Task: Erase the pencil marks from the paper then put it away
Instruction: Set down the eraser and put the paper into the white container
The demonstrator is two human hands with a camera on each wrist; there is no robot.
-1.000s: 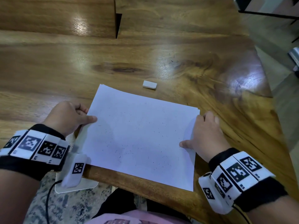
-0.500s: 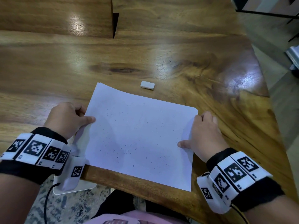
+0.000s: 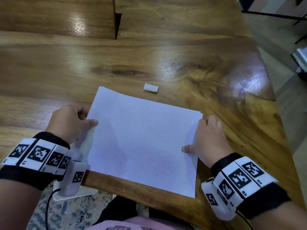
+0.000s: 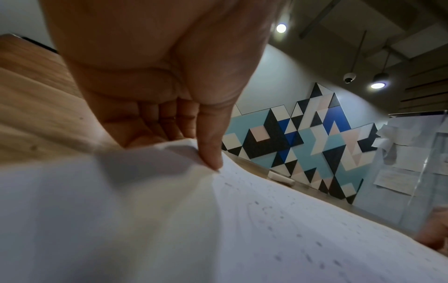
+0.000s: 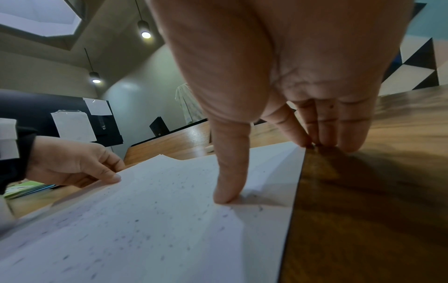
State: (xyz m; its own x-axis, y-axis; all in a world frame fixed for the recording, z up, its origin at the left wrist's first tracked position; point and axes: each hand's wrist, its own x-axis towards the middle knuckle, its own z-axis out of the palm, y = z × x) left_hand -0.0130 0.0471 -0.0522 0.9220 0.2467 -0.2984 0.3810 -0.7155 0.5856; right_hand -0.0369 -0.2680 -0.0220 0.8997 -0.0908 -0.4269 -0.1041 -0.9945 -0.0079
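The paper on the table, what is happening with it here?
A person holds the paper by both side edges on the wooden table. The left hand pinches the left edge, which is lifted a little. The right hand has its thumb on top at the right edge. Small dark crumbs lie scattered on the sheet. The eraser lies untouched just beyond the paper.

The left hand (image 3: pixel 69 123) has its fingers hidden under the paper (image 3: pixel 142 140). The paper's near part is blurred in the left wrist view.
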